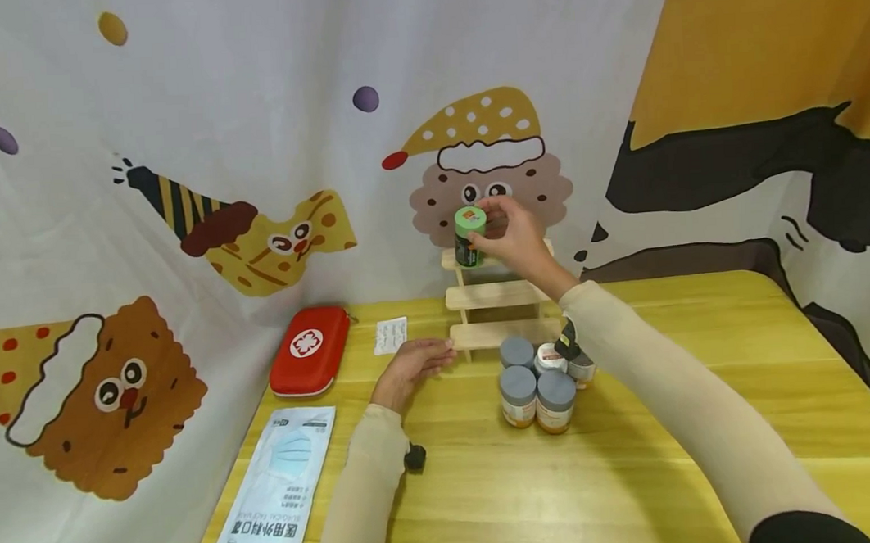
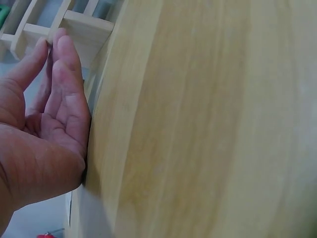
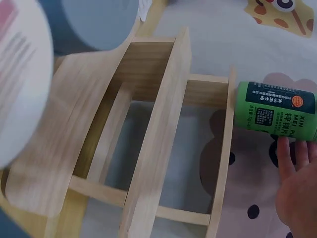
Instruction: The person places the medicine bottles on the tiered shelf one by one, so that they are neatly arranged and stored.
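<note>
A three-tier wooden rack (image 1: 503,333) stands at the back of the table. The right hand (image 1: 514,236) grips a green jar (image 1: 470,235) with a dark label, upright at the left part of the top tier. In the right wrist view the jar (image 3: 277,110) sits against the top board, fingers (image 3: 286,158) along its side. Low on the left, the left hand (image 1: 415,364) pinches the end of the bottom tier between thumb and fingertips, as the left wrist view shows at the rack's pale board (image 2: 86,27).
Several grey-lidded jars (image 1: 518,386) and a white-lidded one (image 1: 550,357) cluster before the rack's right half. Leftward lie a red first-aid case (image 1: 309,350), a small white printed packet (image 1: 390,336) and a face mask package (image 1: 276,485). A printed curtain (image 1: 251,150) hangs behind.
</note>
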A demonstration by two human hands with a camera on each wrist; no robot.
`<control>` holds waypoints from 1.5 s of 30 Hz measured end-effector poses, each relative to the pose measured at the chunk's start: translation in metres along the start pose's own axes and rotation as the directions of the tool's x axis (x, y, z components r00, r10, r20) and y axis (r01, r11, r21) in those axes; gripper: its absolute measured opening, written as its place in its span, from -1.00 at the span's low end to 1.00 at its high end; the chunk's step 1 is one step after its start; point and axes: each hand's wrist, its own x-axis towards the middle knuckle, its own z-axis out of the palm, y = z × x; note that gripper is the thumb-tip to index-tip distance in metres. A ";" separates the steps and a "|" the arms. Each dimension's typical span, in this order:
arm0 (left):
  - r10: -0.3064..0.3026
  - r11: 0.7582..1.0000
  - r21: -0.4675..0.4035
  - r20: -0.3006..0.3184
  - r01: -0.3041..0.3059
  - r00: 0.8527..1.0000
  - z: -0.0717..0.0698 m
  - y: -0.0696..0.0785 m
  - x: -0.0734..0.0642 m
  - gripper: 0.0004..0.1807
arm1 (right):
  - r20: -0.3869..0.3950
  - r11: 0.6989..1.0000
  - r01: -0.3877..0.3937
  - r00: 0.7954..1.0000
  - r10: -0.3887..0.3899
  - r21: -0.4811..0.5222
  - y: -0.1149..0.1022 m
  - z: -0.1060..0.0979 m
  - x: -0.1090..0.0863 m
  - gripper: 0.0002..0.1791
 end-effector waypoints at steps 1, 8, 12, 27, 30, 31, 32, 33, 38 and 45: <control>0.004 1.000 0.006 0.001 -0.004 1.000 0.000 0.000 -0.001 -0.62 | -0.004 1.000 0.003 1.000 -0.003 -0.004 0.001 0.002 0.001 -0.43; 0.014 1.000 0.009 0.010 -0.014 1.000 -0.003 -0.003 -0.001 -0.53 | 0.012 0.998 0.049 0.999 -0.049 -0.050 0.002 0.012 0.009 -0.42; 0.021 1.000 0.009 0.012 -0.021 1.000 -0.003 -0.004 0.000 -0.53 | 0.027 0.998 0.023 0.999 -0.021 -0.056 0.001 0.013 0.013 -0.42; 0.045 0.999 0.011 0.015 -0.045 0.999 0.001 -0.007 0.001 -0.61 | 0.021 0.992 0.022 1.000 -0.019 -0.126 0.005 0.018 0.015 -0.41; 0.032 0.999 0.004 0.011 -0.032 0.999 0.000 -0.005 0.000 -0.62 | 0.027 0.989 0.027 0.999 -0.023 -0.146 0.006 0.019 0.013 -0.36; 0.032 0.999 0.008 0.012 -0.033 0.999 0.000 -0.005 0.000 -0.62 | 0.025 0.988 0.027 0.999 -0.023 -0.154 0.006 0.018 0.012 -0.35; 0.032 0.999 0.008 0.015 -0.032 0.999 0.001 -0.005 0.001 -0.62 | 0.022 0.986 0.025 1.000 -0.021 -0.162 0.007 0.017 0.011 -0.33; 0.035 0.999 0.011 0.017 -0.035 0.999 0.001 -0.004 0.001 -0.62 | 0.020 0.986 0.026 1.000 -0.023 -0.167 0.007 0.017 0.010 -0.32; 0.038 0.999 0.018 0.026 -0.038 0.999 0.004 -0.003 0.001 -0.62 | 0.020 0.980 0.034 0.999 -0.030 -0.195 0.009 0.013 0.004 -0.28; 0.037 0.999 0.026 0.008 -0.038 0.999 0.001 -0.006 0.002 -0.59 | 0.018 0.988 0.031 0.999 -0.029 -0.153 0.011 0.012 -0.009 -0.29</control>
